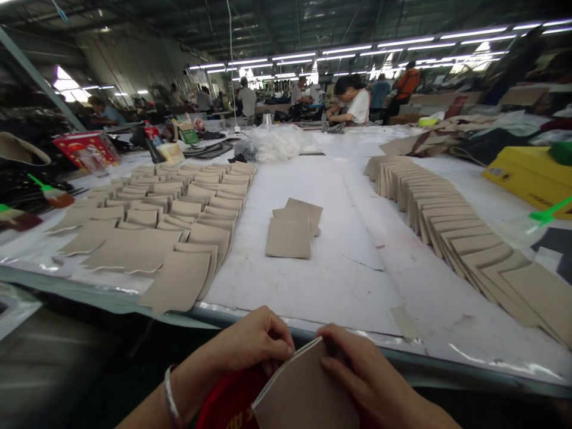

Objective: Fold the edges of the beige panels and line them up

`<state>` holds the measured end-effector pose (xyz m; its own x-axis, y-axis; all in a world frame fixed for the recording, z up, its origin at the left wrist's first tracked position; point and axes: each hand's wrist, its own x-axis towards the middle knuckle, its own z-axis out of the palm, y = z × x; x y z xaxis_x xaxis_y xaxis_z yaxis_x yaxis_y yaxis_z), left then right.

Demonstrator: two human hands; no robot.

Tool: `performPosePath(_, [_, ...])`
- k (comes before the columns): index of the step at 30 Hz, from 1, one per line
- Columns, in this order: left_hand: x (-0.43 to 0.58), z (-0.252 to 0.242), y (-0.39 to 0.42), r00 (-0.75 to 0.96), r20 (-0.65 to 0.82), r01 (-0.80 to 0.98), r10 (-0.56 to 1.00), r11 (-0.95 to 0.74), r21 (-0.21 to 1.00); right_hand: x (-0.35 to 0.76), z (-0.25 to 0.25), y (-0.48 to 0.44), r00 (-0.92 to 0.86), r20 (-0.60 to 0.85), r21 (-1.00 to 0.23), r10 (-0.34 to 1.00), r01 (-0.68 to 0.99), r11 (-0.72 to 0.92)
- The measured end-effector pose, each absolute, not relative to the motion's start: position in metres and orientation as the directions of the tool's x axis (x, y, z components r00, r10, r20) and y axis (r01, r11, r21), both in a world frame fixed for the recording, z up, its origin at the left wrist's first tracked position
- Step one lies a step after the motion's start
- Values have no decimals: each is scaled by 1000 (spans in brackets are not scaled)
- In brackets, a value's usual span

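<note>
Below the table's front edge my left hand [250,351] pinches the upper edge of a stack of beige leather pieces [304,390]. My right hand [361,372] lies over the stack's right side with its fingers closed on it. A red object [227,399] sits under the stack near my left wrist, which wears a silver bracelet. On the white table [339,280] a small pile of the same beige pieces [292,229] lies in the middle.
Many beige pieces overlap in rows at the left [179,214] and in a long fanned line at the right [465,238]. A yellow box [527,176] and green-handled brushes [531,223] sit at the right. A plastic bag [272,143] lies at the back. Other people work at far tables.
</note>
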<state>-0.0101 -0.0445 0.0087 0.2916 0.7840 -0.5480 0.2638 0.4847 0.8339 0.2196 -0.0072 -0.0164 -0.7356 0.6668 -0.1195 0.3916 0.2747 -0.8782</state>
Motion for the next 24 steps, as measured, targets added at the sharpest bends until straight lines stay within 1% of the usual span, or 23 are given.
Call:
performPosePath(1, [-9,6,-46,299,-550,238,780,497,835,218,-13,-9,-742,-61,-839,668,400,368])
performPosePath(3, [-6,3,-47,297,-544,194,785,508,839,214,-5,-13,-794,20,-767,607,377,519])
performPosePath(5, [-4,2,-49,296,-539,159,789,516,842,209,1,-17,-852,33,-703,523,352,618])
performPosePath(7, [-2,0,-50,300,-539,134,787,525,840,204,3,-19,-879,17,-647,476,353,676])
performPosePath(12, [1,-5,-52,313,-524,119,792,515,849,197,-1,-20,-892,-12,-542,453,386,747])
performPosePath(16, [3,-12,-51,324,-465,177,824,430,885,192,-2,-17,-910,-31,-476,413,376,795])
performPosePath(19, [4,-17,-51,320,-426,232,846,366,901,189,-5,-14,-912,-58,-428,407,391,815])
performPosePath(21, [6,-17,-53,324,-409,274,853,330,904,189,-7,-14,-916,-53,-420,398,382,823])
performPosePath(24, [10,-8,-55,316,-381,368,869,258,893,193,-1,-15,-936,-21,-452,351,322,832])
